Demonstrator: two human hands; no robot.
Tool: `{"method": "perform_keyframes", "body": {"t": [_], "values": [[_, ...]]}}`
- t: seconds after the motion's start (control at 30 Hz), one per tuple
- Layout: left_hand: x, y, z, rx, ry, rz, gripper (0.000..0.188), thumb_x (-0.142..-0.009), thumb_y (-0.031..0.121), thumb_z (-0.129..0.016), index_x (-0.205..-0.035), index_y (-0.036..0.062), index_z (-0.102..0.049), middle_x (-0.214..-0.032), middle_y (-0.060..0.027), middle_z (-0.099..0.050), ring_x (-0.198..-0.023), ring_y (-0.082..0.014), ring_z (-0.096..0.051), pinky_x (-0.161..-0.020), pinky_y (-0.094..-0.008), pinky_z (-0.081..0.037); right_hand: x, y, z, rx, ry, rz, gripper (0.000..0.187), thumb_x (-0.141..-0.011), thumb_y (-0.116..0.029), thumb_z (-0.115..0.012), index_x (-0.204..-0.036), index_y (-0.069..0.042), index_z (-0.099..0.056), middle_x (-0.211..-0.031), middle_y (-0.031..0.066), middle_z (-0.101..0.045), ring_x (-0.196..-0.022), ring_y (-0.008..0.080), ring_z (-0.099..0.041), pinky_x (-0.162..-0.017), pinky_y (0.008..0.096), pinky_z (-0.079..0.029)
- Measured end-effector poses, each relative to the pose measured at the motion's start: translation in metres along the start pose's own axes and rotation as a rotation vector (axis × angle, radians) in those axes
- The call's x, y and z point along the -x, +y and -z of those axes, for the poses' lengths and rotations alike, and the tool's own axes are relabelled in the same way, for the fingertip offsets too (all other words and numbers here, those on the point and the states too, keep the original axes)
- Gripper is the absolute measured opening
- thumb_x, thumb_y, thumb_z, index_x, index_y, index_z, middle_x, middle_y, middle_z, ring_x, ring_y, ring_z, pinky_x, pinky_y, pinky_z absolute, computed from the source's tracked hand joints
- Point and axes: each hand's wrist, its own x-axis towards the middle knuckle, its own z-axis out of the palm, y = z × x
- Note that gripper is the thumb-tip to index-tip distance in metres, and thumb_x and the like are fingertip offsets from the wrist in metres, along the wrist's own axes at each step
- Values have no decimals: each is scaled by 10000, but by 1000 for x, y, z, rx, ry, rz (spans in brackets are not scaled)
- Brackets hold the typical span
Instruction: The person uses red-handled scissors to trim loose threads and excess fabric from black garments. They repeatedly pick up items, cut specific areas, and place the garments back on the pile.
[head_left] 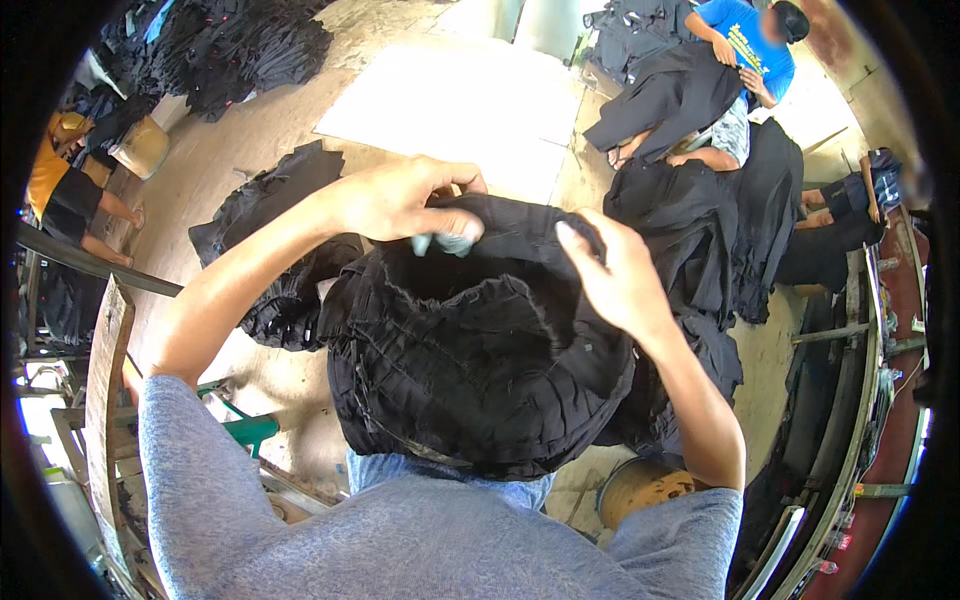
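Note:
In front of my chest, black trousers [460,350] lie bunched on my lap, their waist opening facing up with a frayed raw edge along the inside. My left hand [415,205] grips the far left of the waistband, thumb pressed inward. A small pale grey-blue thing [445,243] shows under that thumb; I cannot make out what it is. On the far right of the same waistband [520,225], my right hand [615,270] is closed, with its thumb inside the opening and its other fingers mostly hidden behind the cloth.
Black garments lie heaped on the left [270,215] and right [690,240]. A larger black pile [215,55] covers the far left floor. At far right, a person in blue [745,40] handles black cloth. Wooden rails [105,400] flank me; a round container [640,490] stands behind my right arm.

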Motion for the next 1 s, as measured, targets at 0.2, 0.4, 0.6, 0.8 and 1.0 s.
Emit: {"method": "perform_keyframes", "body": {"t": [0.2,0.4,0.6,0.8,1.0], "values": [[-3,-8,-13,-729,160,-133,635,-911,-63,-707,-1500,54,-500,-1270,-290,-717,-1213,-494,-707,-1025,-544,-577,-3,9,24,20,-34,2,341,-1129,-268,-684,-1183,68,-682,-970,243,-742,-874,302,-724,-866,404,-558],[-4,-16,1,-441,126,-224,372,-1055,148,-696,-1392,3,-637,-1186,-224,-773,-1177,-406,-742,-1021,-484,-579,-7,12,27,48,2,-45,363,-1125,-268,-688,-1273,63,-698,-1084,272,-775,-1001,331,-779,-923,406,-569],[-2,5,17,-193,-44,-65,427,-1175,346,-602,-1352,-27,-711,-1213,-183,-806,-1187,-286,-740,-1068,-419,-549,-5,28,30,24,58,26,344,-1105,-276,-690,-1309,-1,-728,-1044,294,-770,-930,455,-766,-853,475,-585],[-8,6,-6,-331,423,-401,805,-1066,388,-766,-1697,52,-396,-1607,-222,-575,-1510,-359,-548,-1238,-480,-451,-16,93,86,115,185,57,364,-1140,-264,-647,-1373,10,-706,-1220,267,-778,-1177,373,-771,-1038,421,-564],[20,-38,-11,-390,-267,-38,719,-878,313,-940,-1464,53,-613,-1423,-158,-688,-1346,-340,-632,-1147,-465,-513,5,229,330,736,775,-166,605,-1159,-505,-578,-1424,24,-704,-1370,304,-740,-1294,449,-708,-1119,469,-524]]}}
